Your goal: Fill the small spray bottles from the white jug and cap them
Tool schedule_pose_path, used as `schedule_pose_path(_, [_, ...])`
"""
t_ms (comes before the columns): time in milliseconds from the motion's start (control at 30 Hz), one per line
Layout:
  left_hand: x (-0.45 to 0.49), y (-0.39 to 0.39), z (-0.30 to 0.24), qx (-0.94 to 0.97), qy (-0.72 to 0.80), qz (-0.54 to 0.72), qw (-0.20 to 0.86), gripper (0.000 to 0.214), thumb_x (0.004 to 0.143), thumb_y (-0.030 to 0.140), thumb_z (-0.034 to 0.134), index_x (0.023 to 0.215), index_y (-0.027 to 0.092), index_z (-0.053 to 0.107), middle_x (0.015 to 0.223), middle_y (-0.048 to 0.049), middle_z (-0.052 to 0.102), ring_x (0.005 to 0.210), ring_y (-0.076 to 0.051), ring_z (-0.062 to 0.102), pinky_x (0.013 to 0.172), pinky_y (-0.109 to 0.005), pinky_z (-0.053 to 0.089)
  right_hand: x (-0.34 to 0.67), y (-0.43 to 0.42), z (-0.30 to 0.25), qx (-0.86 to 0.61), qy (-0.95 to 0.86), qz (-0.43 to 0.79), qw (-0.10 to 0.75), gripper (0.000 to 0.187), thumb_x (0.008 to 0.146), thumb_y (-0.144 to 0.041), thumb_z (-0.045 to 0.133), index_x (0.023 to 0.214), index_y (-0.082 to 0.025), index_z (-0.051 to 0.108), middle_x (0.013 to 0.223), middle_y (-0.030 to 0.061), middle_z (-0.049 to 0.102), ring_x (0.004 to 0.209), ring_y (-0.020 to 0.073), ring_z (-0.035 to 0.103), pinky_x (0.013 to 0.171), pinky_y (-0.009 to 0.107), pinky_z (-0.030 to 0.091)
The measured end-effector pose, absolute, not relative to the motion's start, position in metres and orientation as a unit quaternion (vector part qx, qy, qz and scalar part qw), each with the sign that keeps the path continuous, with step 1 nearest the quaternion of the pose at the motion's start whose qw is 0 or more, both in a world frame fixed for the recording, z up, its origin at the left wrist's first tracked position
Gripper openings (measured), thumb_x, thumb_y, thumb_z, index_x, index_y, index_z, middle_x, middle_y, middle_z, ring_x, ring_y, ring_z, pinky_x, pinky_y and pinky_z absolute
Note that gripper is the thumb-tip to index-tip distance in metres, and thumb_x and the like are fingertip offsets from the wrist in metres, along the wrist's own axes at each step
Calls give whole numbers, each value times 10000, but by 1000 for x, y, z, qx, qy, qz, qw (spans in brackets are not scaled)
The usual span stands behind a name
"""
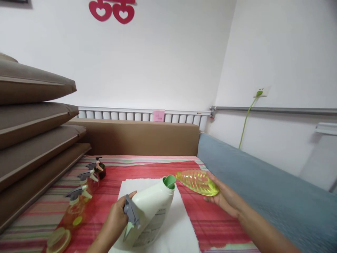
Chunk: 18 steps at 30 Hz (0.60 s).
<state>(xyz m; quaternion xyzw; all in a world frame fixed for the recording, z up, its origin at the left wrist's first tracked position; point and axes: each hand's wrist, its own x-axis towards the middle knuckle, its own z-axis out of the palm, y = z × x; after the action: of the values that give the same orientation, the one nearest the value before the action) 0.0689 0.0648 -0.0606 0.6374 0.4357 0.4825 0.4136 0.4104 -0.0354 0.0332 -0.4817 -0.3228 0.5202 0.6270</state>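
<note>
My left hand [117, 214] is closed around the side of a large white detergent bottle [155, 200], and a grey spray trigger head [131, 211] sits at its fingers. The detergent bottle leans right, with its green pouring spout [169, 181] uppermost. In my right hand [219, 195] is a clear ribbed spray bottle body [196, 181] without its head. It lies almost level, its neck at the green spout, with yellow-green liquid inside. Under the detergent bottle lies a white cloth [181, 228].
Several bottles with trigger or pump tops [76, 205] stand to the left, near a round yellowish transparent container [59, 240]. Stacked brown cushions [34, 133] rise at the left. A brown backrest [139, 138] and a blue padded side [258, 179] border the striped red cover [218, 225].
</note>
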Motion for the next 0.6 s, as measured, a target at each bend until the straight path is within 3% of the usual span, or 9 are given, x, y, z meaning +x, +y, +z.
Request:
schedule_pose_path(100, [70,64,-60,634,436,485,416,479,486,118,582,942,168,722,757,-57,753,832,-300,686,761,-369,548,412,-31,35,-495,-338,510,617,277,827,-359,617,1069,-234,569,960,53,703,756,185,652,539,266,544])
schedule_pose_path(433, [70,67,-69,675,425,474,373,544,539,94,508,1042,177,699,970,-85,738,856,-264,673,826,-351,511,414,-25,46,-540,-377,461,595,263,773,-380,667,1007,-281,598,974,21,647,782,190,610,516,265,543])
schedule_pose_path(600, [70,67,-68,666,422,479,386,523,525,96,540,1012,179,711,923,-77,743,840,-265,673,816,-346,516,412,-26,59,-562,-399,441,575,299,765,-412,667,1019,-268,599,934,35,644,805,204,605,517,258,545])
